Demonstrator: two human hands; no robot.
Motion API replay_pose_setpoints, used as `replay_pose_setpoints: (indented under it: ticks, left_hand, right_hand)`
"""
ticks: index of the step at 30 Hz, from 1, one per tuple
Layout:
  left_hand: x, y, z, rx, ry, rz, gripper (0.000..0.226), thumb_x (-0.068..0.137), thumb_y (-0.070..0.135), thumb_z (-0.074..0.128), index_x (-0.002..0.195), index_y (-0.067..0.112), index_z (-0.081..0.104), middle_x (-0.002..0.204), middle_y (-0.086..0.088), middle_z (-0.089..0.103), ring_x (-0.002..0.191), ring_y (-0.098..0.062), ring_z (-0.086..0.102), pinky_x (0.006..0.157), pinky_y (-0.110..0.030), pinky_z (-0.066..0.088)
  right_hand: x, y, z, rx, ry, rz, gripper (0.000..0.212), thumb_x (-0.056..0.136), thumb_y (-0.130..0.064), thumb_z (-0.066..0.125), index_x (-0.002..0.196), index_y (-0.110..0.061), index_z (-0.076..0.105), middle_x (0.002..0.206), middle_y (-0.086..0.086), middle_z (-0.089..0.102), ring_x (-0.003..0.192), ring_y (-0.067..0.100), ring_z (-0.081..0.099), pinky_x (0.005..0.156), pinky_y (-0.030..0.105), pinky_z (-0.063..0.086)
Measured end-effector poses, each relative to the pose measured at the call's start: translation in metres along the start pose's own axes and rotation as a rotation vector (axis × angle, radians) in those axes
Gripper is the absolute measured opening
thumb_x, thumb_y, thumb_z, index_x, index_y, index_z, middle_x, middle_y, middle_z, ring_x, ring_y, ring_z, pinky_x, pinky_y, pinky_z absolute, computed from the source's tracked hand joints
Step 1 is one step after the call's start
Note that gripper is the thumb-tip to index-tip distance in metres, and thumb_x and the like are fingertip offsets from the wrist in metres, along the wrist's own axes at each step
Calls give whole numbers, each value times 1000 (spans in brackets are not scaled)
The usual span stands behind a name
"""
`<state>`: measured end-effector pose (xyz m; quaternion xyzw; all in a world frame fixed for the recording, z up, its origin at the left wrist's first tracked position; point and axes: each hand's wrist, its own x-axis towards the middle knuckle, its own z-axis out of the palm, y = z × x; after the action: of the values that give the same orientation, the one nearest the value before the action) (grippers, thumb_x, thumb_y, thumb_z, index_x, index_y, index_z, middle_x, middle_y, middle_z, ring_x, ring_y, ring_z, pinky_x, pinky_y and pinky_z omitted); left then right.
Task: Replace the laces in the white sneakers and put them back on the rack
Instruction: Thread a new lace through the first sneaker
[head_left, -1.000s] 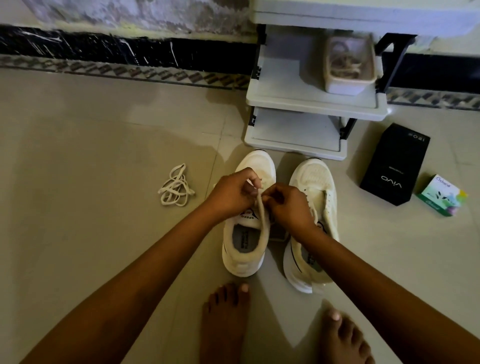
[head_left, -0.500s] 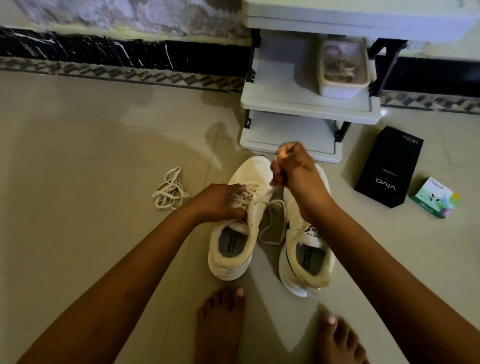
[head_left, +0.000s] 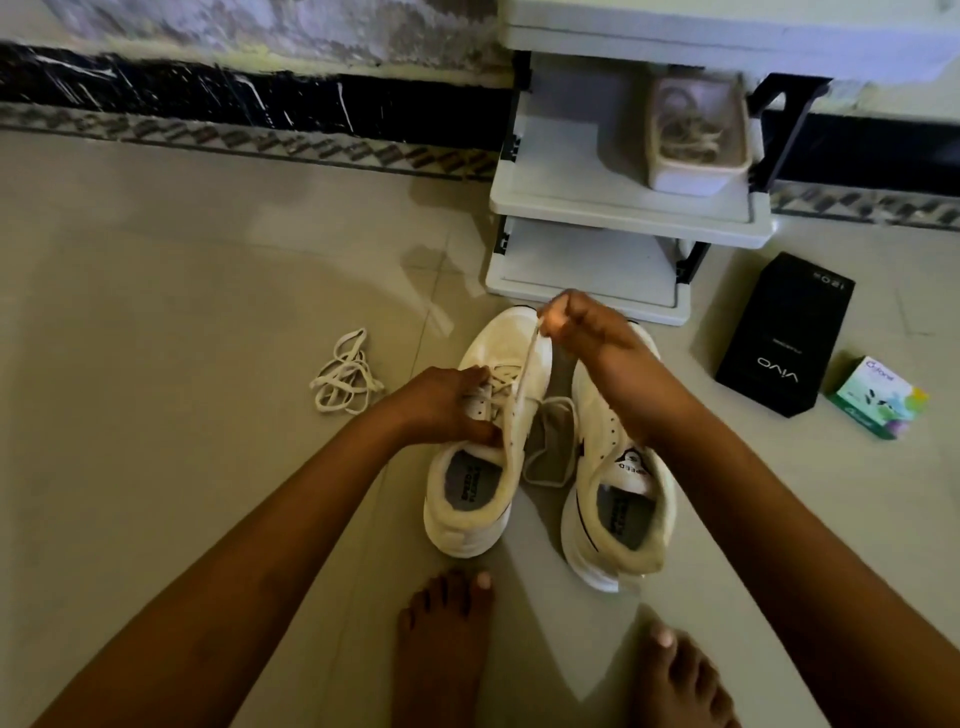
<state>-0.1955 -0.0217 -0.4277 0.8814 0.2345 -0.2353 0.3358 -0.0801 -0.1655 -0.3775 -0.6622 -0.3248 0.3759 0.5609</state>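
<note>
My left hand (head_left: 441, 408) grips the left sneaker (head_left: 467, 530) at its eyelets, on the floor (head_left: 208, 312) just before the rack (head_left: 587, 202). My right hand (head_left: 587, 332) pinches its lace (head_left: 525, 371) taut above the toe. The right sneaker (head_left: 613, 540) stands just beside it, and a loose lace bundle (head_left: 345, 375) lies to the left.
</note>
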Motion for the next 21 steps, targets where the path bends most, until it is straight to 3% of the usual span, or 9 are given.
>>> replay_pose_setpoints:
  ticks: [3,5,7,10,12,14,17,19,21]
  left_hand:
    - [0,2,2,-1,16,5,87,78,43,72,147,18,26,145,-5,42,129,-20,42,98,-24,34]
    - [0,3,3,14,27,14,84,78,43,71,146,18,29,143,-5,45,127,-21,45,96,-24,35]
    - [0,3,2,57,40,10,84,78,47,70,146,19,29,142,-6,45,127,-22,45,98,-27,37]
    - [0,7,-1,294,93,-19,84,76,60,65,145,25,31,138,-6,50,125,-24,45,100,-35,36]
    - [0,9,0,485,121,-11,80,76,67,58,142,28,35,132,-7,53,125,-25,41,102,-39,27]
    - [0,8,1,506,136,9,78,76,67,57,140,27,37,134,-7,51,130,-23,38,108,-40,20]
    - [-3,5,3,317,120,-7,81,76,62,62,143,24,36,136,-7,52,124,-24,48,103,-35,35]
    - [-5,5,3,217,114,-26,81,76,58,66,143,22,37,135,-9,53,120,-26,51,96,-35,43]
    - [-5,5,4,251,112,-12,82,76,60,65,142,20,38,132,-10,54,118,-26,52,92,-35,45]
  right_hand:
    - [2,-11,4,231,50,102,22,100,-26,38,84,-16,50,82,3,60,81,19,60,84,32,48]
    - [4,3,13,-67,97,216,22,100,-30,39,92,-13,50,80,3,57,73,18,56,77,36,48]
    - [3,27,19,-460,106,254,26,99,-33,43,108,-10,50,93,6,58,84,21,58,74,34,47]
    - [-5,52,21,-683,31,235,31,97,-30,47,120,-9,45,111,12,60,94,26,60,74,30,47]
    - [-8,62,21,-876,-36,176,30,97,-28,47,117,-5,49,113,15,57,96,28,57,73,29,42]
    - [-8,64,21,-951,-80,139,28,98,-26,46,112,-3,53,113,17,54,97,29,55,74,29,41]
    - [-5,41,17,-617,-38,160,24,99,-25,43,111,-7,54,112,5,53,101,23,55,80,28,45]
    - [-5,12,12,-23,-5,200,22,99,-26,41,103,-9,54,106,-6,60,101,15,59,91,32,48]
    - [-5,-12,2,475,-8,132,22,100,-22,36,90,-11,52,95,1,69,92,18,66,92,36,50]
